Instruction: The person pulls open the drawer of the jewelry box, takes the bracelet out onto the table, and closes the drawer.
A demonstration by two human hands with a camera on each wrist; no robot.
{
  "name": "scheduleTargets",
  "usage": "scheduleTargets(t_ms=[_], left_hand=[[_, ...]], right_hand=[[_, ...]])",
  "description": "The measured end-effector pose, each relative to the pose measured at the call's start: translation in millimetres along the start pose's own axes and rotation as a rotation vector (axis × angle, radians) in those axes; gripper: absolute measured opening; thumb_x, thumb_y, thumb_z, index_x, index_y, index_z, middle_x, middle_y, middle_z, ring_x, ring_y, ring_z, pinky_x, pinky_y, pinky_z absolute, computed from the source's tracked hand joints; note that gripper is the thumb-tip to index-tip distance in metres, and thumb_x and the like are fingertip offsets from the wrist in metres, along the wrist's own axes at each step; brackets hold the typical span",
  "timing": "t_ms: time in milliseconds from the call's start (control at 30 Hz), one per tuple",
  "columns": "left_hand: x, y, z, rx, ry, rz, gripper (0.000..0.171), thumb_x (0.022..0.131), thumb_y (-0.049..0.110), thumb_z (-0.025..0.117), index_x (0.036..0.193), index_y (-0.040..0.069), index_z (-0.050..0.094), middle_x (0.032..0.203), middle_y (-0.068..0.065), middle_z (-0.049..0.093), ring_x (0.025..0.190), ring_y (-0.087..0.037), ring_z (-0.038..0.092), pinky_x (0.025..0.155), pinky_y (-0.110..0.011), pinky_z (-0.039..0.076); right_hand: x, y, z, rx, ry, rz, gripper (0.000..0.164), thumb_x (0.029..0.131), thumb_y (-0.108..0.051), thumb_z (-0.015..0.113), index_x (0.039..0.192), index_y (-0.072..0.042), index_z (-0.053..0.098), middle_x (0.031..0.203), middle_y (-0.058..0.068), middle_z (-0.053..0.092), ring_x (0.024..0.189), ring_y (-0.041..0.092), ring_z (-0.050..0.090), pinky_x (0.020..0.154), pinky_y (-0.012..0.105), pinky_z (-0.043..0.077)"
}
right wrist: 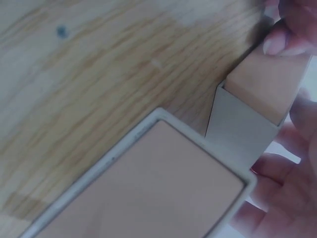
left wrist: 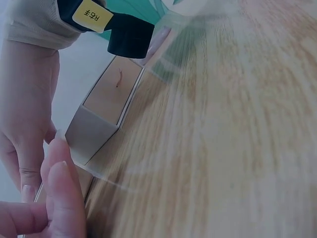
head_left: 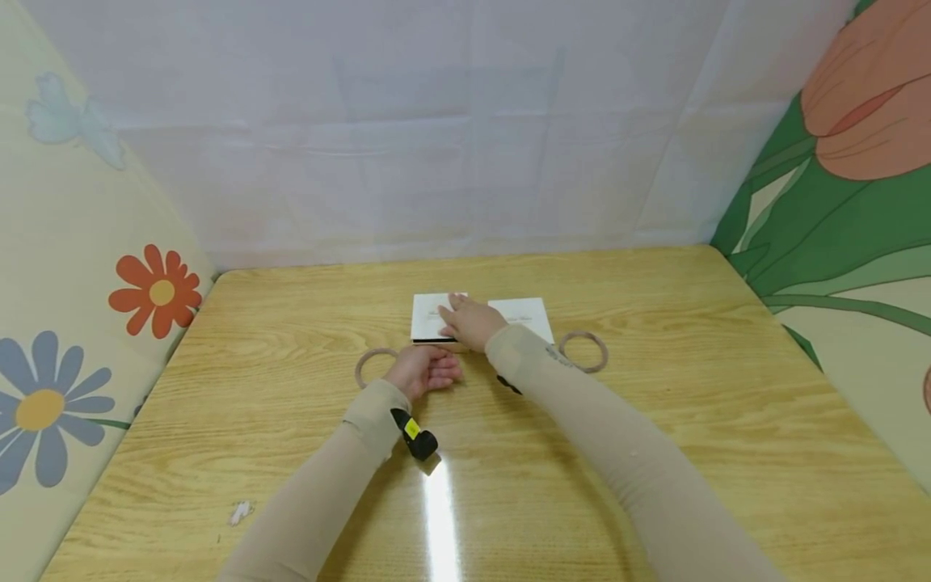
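Two white boxes with beige drawer fronts lie side by side on the wooden table. My right hand [head_left: 476, 323] rests on the lid of the left box [head_left: 425, 317], its fingers spread over the printed top. At that box's front edge, my left hand [head_left: 425, 370] pinches the beige drawer [right wrist: 270, 82]. A thin dark gap shows above the drawer in the head view. The right box [head_left: 527, 314] sits partly behind my right wrist; a small reddish tab marks its beige front [left wrist: 111, 91] in the left wrist view. Part of the left fingers' grip is hidden.
A pinkish-brown ring [head_left: 360, 372] lies left of the boxes, partly behind my left hand. Another such ring [head_left: 605, 353] lies to their right. Beyond the table [head_left: 691, 388] hangs a pale backdrop [head_left: 465, 162]. A small white patch [head_left: 241, 512] marks the front left.
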State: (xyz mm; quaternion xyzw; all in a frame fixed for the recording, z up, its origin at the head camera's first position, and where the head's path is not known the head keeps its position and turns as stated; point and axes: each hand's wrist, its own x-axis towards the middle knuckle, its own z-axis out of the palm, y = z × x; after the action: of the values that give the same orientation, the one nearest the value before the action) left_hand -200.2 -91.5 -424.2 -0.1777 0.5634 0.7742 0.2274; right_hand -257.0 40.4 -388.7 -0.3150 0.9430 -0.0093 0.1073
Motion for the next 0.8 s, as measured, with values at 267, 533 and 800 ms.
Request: scheduleTargets(t_ms=[267, 533, 800], left_hand=[[-0.6, 3.5, 2.1, -0.013, 0.011, -0.006, 0.021, 0.102, 0.001, 0.036, 0.092, -0.002, 0.054, 0.065, -0.004, 0.064, 0.052, -0.012, 0.064, 0.048, -0.020, 0.053], [2.9, 4.7, 1.0, -0.008, 0.005, -0.005, 0.022, 0.103, 0.002, 0.036, 0.093, -0.003, 0.056, 0.065, -0.004, 0.064, 0.053, -0.013, 0.064, 0.049, -0.021, 0.053], [5.1, 5.9, 3.6, -0.020, 0.024, -0.011, 0.022, 0.102, 0.001, 0.037, 0.089, -0.002, 0.055, 0.064, -0.005, 0.064, 0.052, -0.013, 0.064, 0.048, -0.021, 0.053]], right_hand=[[-0.3, -0.5, -0.1, 0.002, 0.008, -0.008, 0.053, 0.105, -0.033, 0.042, 0.150, -0.006, 0.036, 0.156, 0.021, 0.024, 0.144, 0.032, 0.024, 0.115, 0.042, 0.028], [-1.1, -0.6, -0.1, 0.004, 0.011, -0.019, 0.052, 0.105, -0.031, 0.043, 0.150, -0.005, 0.036, 0.156, 0.022, 0.025, 0.143, 0.032, 0.024, 0.115, 0.041, 0.029], [-1.4, 1.2, -0.1, -0.011, 0.017, -0.027, 0.052, 0.105, -0.031, 0.043, 0.150, -0.005, 0.036, 0.155, 0.023, 0.026, 0.143, 0.033, 0.025, 0.114, 0.043, 0.030]])
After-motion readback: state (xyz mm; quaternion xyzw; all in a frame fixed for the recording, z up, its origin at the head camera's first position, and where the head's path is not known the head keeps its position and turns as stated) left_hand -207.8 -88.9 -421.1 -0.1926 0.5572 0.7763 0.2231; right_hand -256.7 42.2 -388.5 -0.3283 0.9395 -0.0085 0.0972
